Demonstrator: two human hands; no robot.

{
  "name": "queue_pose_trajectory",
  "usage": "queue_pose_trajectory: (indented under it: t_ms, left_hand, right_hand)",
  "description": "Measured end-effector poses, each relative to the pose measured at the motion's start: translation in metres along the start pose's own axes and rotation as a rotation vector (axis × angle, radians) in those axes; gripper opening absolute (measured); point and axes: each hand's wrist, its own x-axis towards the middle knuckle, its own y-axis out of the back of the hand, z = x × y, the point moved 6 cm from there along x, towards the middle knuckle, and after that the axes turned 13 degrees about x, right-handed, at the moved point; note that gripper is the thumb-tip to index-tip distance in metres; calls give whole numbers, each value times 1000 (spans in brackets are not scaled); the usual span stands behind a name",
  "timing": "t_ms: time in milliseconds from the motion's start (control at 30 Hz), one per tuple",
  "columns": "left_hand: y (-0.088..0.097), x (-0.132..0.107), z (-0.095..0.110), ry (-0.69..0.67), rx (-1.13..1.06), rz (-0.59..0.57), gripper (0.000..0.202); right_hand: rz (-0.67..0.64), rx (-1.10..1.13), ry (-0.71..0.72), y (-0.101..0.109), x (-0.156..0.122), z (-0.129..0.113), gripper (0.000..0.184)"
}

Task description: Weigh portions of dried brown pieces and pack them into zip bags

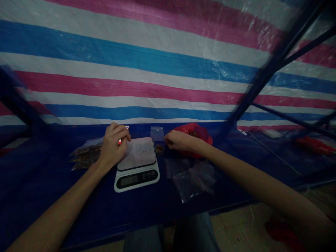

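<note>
A white digital kitchen scale (pixel 137 164) stands on a dark blue table (pixel 52 196), with a few tiny specks on its platform. My left hand (pixel 113 145) rests at the scale's far left corner, fingers curled round a small red and white item that I cannot make out. My right hand (pixel 178 141) hovers just right of the scale with its fingertips pinched over a small round cup (pixel 159 148) of brown bits. A red plastic bag (pixel 195 134) lies behind my right wrist.
Filled clear bags (pixel 85 155) lie left of the scale. Empty zip bags (pixel 193 178) lie on the right, and one more (pixel 156 133) is behind the scale. A striped tarp (pixel 157 70) backs the table. Dark metal bars (pixel 273 66) cross the right. A white cable (pixel 270 148) runs there.
</note>
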Motion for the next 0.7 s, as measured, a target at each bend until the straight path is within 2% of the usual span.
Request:
queue_pose_trajectory:
  t_ms: [133, 233, 367, 467, 700]
  left_hand:
    - [0, 0, 1, -15, -3, 6, 26]
    - [2, 0, 2, -16, -18, 32, 25]
    - [3, 0, 4, -3, -34, 33, 25]
    - [4, 0, 7, 0, -40, 24, 24]
    - [3, -1, 6, -1, -53, 42, 24]
  right_hand:
    - [6, -171, 8, -9, 2, -13, 19]
    - [51, -212, -23, -15, -5, -18, 26]
    - [149, -99, -106, -17, -22, -12, 31]
    - [205, -1, -86, -18, -31, -13, 30]
    - [232, 89, -107, -17, -26, -20, 23]
